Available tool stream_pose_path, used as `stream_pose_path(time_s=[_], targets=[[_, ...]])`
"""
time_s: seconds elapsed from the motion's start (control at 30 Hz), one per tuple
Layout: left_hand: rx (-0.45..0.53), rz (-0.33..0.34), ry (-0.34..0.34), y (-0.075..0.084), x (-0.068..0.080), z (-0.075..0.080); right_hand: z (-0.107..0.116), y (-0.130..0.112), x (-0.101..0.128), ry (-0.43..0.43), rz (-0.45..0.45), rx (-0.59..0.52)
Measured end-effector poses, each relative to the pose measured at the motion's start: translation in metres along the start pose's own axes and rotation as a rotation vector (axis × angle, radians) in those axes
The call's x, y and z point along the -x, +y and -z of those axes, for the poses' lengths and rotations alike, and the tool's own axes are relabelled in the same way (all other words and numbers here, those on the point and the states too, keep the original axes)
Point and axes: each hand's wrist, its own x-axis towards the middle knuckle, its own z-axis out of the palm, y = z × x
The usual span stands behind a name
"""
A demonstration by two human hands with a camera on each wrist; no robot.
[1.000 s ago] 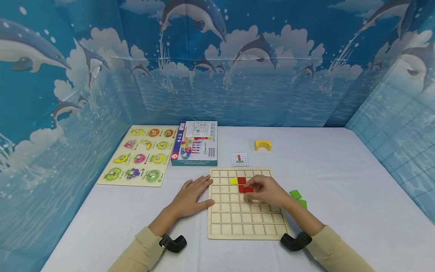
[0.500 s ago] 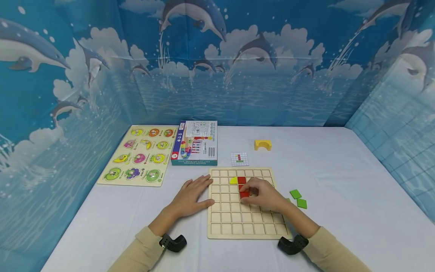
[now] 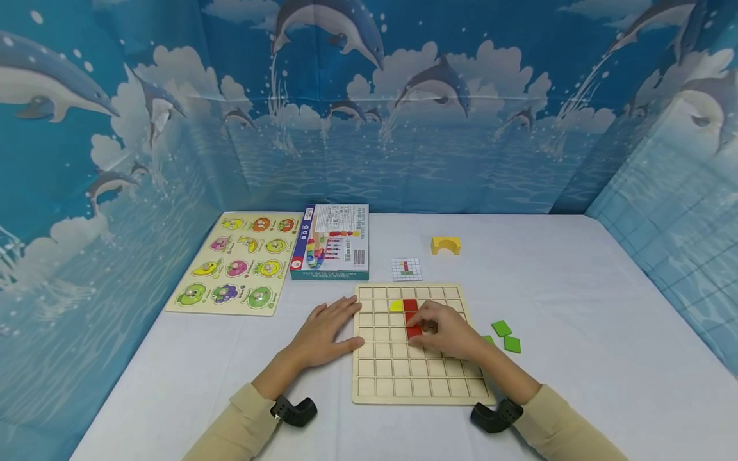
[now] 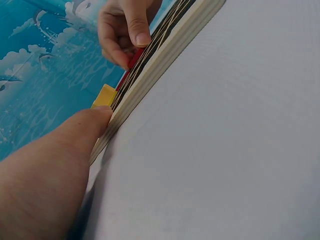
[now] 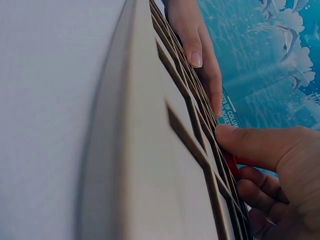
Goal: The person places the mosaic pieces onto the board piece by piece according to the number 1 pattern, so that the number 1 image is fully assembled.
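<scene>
A wooden grid board (image 3: 383, 369) lies in the middle of the head view. A yellow piece with a rounded edge (image 3: 396, 306) and a column of red square tiles sit in its upper cells. My right hand (image 3: 452, 331) pinches the lowest red tile (image 3: 413, 331) between thumb and fingers, right at its cell; the hand partly covers the column. In the right wrist view, a red tile (image 5: 232, 164) shows behind the thumb. My left hand (image 3: 323, 334) rests with its fingers extended along the board's left edge, thumb and fingertips at the rim.
Several green square tiles (image 3: 501, 329) lie right of the board, one partly behind the right forearm. Beyond the board are a small printed grid card (image 3: 407, 269) and a yellow arch block (image 3: 446, 245). A box (image 3: 352, 253) and a fruit puzzle board (image 3: 220, 307) stand back left.
My right hand has moved slightly left and down with the red tile, which now lines up below the other red ones. My left hand has stayed still.
</scene>
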Motion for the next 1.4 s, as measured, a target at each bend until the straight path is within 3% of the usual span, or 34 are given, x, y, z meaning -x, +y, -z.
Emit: stream_pose_path(time_s=[1.4], targets=[[0.005,-0.021,0.019,-0.0012,0.0012,-0.0005,-0.001,0.0049,0.0013,0.039,0.007,-0.02]])
